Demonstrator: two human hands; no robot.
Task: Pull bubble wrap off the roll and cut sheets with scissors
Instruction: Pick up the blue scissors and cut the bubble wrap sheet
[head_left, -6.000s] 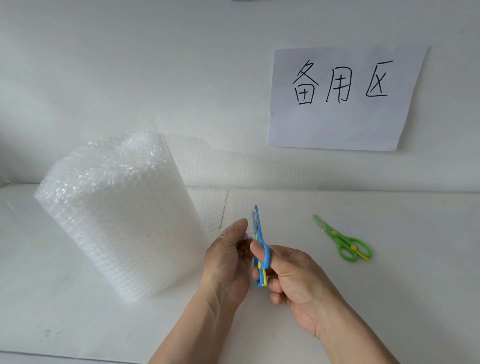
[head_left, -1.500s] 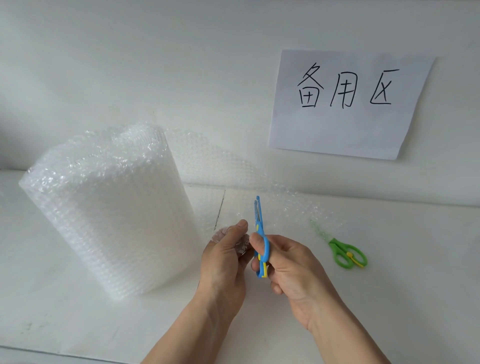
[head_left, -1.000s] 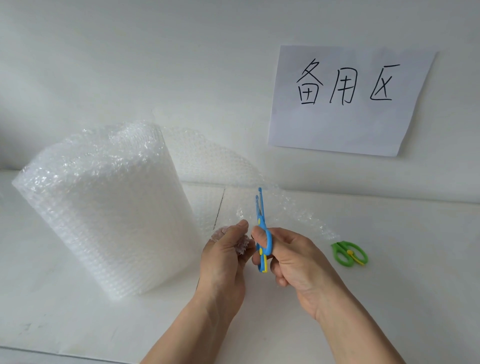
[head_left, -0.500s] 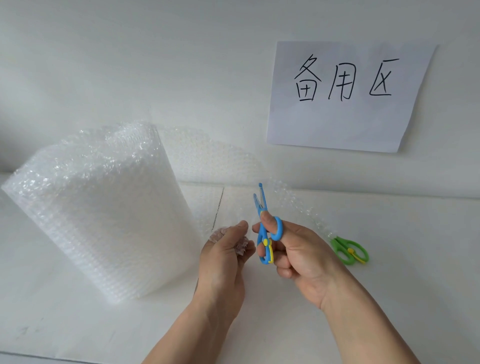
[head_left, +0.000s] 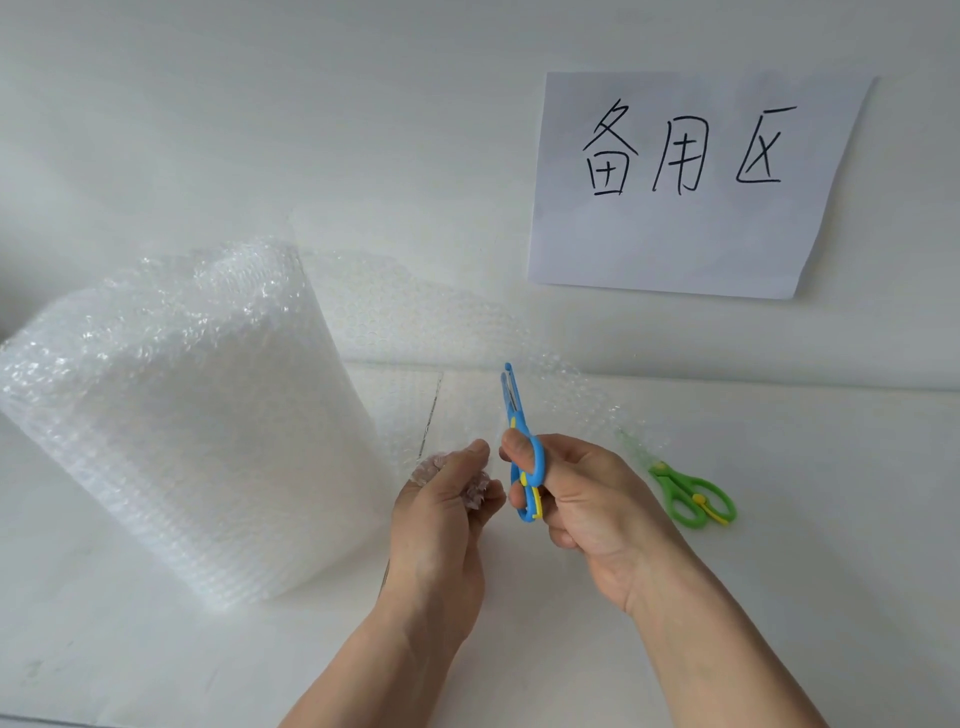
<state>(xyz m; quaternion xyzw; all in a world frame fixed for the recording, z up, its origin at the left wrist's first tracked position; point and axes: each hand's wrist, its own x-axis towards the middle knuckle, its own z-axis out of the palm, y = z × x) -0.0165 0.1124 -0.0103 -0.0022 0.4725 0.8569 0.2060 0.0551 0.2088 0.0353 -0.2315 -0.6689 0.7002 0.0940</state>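
Right hand (head_left: 587, 499), thumb and fingers through blue scissors (head_left: 522, 447), blades nearly closed and pointing away to cut; left hand (head_left: 441, 514) pinching the bubble wrap sheet (head_left: 415, 322) taut; roll (head_left: 176, 415) upright just left; green scissors (head_left: 691, 493) spare on table (head_left: 831, 519).

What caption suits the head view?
Right hand works small blue plastic scissors through clear bubble wrap sheet pinched by left hand, beside the big roll.

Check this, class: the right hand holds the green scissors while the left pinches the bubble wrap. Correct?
Not quite. In the head view the right hand holds the blue scissors; the green scissors lie on the table. The left hand does pinch the bubble wrap.
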